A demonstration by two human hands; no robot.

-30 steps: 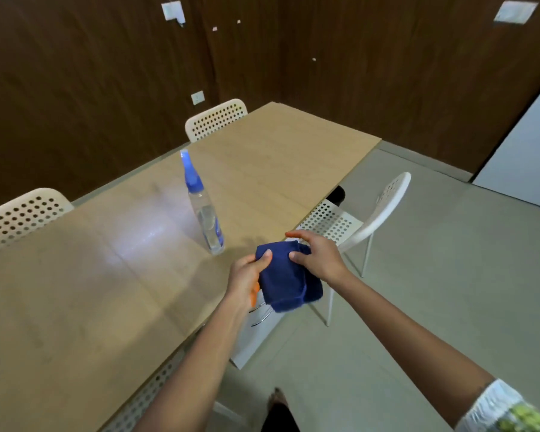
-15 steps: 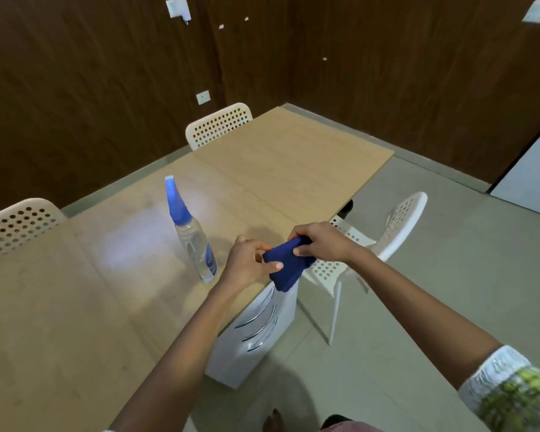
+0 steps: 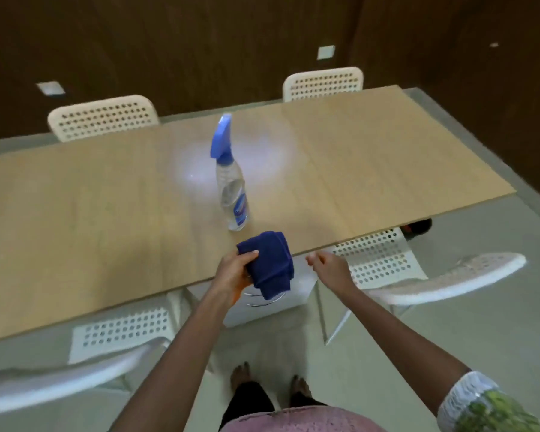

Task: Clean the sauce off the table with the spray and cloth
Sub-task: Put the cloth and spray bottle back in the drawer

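A: Start at the fingers. What has the left hand [image 3: 236, 271] got?

B: Its thumb and fingers are curled round a folded blue cloth [image 3: 270, 263], held just over the near edge of the table [image 3: 91, 213], part of it hanging below the edge.

A: And the right hand [image 3: 329, 268]?

B: Holding nothing. The fingers are loosely curled, just beside the cloth and apart from it, over the same near edge.

A: The spray?

B: The spray bottle [image 3: 231, 185] stands upright on the table, a little in from the near edge, right behind the cloth. No hand touches it.

A: Any sauce?

B: None that I can make out. There's a pale glare on the wood behind the bottle, nothing more.

A: So which step is this?

B: I'd judge the wiping hasn't begun; the cloth is only being readied. Next, the free right hand likely must reach forward for the bottle, or the cloth goes down flat on the wood.
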